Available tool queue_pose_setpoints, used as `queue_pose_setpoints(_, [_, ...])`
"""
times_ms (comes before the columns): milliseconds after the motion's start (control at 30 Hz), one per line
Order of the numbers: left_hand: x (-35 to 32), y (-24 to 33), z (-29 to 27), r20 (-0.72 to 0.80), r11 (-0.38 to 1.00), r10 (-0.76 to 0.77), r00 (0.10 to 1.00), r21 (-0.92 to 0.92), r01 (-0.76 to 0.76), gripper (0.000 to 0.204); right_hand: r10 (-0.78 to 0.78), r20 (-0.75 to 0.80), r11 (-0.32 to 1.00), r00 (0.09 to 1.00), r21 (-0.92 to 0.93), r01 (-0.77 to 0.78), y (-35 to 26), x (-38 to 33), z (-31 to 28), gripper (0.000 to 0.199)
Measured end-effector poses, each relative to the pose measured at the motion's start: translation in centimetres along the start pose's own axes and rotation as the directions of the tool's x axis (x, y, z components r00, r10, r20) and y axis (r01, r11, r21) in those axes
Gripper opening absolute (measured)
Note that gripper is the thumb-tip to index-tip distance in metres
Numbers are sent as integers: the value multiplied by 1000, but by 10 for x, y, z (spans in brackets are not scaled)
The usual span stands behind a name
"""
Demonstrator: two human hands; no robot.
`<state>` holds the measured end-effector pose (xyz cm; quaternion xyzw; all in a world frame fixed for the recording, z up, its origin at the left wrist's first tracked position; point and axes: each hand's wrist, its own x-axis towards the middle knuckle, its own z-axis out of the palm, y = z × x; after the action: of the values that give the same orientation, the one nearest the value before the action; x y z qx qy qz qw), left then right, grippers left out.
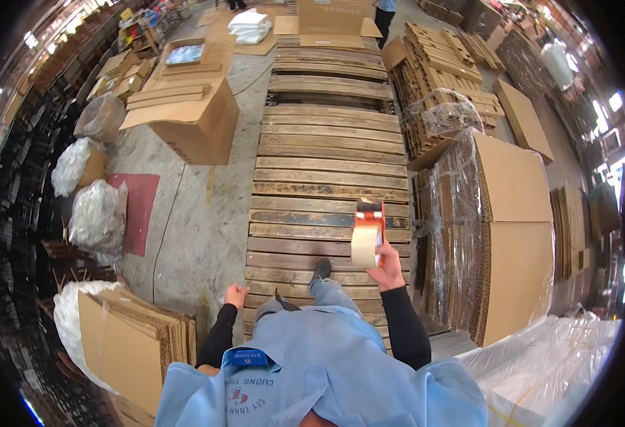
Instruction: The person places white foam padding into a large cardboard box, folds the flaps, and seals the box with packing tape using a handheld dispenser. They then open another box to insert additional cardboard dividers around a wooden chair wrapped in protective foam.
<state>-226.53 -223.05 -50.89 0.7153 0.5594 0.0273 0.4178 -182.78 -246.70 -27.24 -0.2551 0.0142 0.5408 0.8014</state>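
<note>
My right hand (390,270) is wrapped round a red-orange tape dispenser (378,217) with a wide roll of tan packing tape (363,247) on it. The dispenser is held out over wooden slatted pallets (326,153), its black end pointing away from me. My left hand (236,294) hangs low at my left side, fingers curled in, with nothing visible in it. Black sleeves cover both forearms. One of my shoes (321,268) shows on the slats between the hands.
Wrapped stacks of flat cardboard (515,270) line the right side. At left stand an upright carton (213,124), plastic-wrapped bundles (99,217) and more flat cardboard (124,331). A large open carton (332,20) stands at the pallets' far end, with a person (385,14) beside it.
</note>
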Motion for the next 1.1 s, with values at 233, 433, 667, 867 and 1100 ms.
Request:
queue_pose_setpoints(233, [140, 187, -2, 24, 905, 123, 992, -412, -102, 36, 21, 282, 998, 959, -58, -5, -129, 128, 122, 66])
queue_pose_setpoints(433, [223, 400, -14, -1, 677, 226, 974, -719, -157, 32, 99, 345, 993, 933, -96, -70, -197, 251, 127, 69])
queue_pose_setpoints(667, [377, 609, -33, 8, 306, 513, 858, -936, -174, 38, 219, 162, 975, 962, -80, -209, -252, 409, 109, 64])
queue_pose_setpoints(867, [485, 770, -32, 227, 378, 768, 599, -916, -137, 40, 387, 101, 912, 917, 106, -397, -283, 510, 98, 58])
queue_pose_setpoints(1100, [646, 832, 16, 328, 429, 545, 772, -900, 80, 41, 371, 152, 899, 916, 190, -395, -344, 654, 80, 57])
